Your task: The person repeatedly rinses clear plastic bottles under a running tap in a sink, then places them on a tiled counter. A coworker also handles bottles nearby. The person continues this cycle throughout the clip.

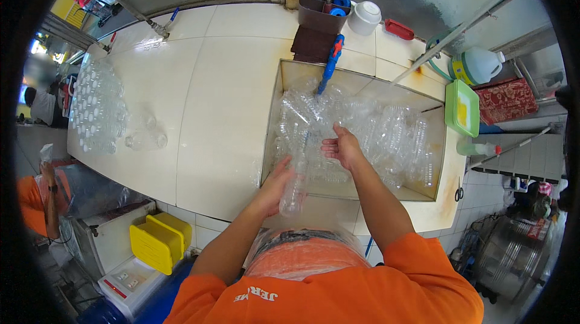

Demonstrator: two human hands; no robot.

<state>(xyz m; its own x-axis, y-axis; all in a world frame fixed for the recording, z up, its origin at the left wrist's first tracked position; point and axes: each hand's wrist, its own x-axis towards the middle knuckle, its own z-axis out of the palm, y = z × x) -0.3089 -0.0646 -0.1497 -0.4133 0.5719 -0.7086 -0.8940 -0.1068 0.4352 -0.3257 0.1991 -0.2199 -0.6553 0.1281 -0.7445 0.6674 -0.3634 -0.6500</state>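
White tiled counter (199, 112) fills most of the view, and a rectangular sink (275, 118) is sunk into its right half, heaped with clear empty plastic bottles (386, 137). On the counter's far left stands a tight cluster of clear capped bottles (96, 109), with one loose bottle (145, 140) lying on its side just beside them. Behind the sink sit a brown holder with blue caps (320, 13) and a white cup (365, 17); a green tray (462, 106) rests on the sink's right ledge, near a large translucent jug (480, 64). Below the counter at left is a yellow crate (158, 240). The left hand (275, 185) is closed around a clear bottle (295, 182), held upright at the sink's near edge, though its cap end is hard to make out. The right hand (344, 146) hovers over the heap with fingers spread, seemingly just touching the bottles beneath.
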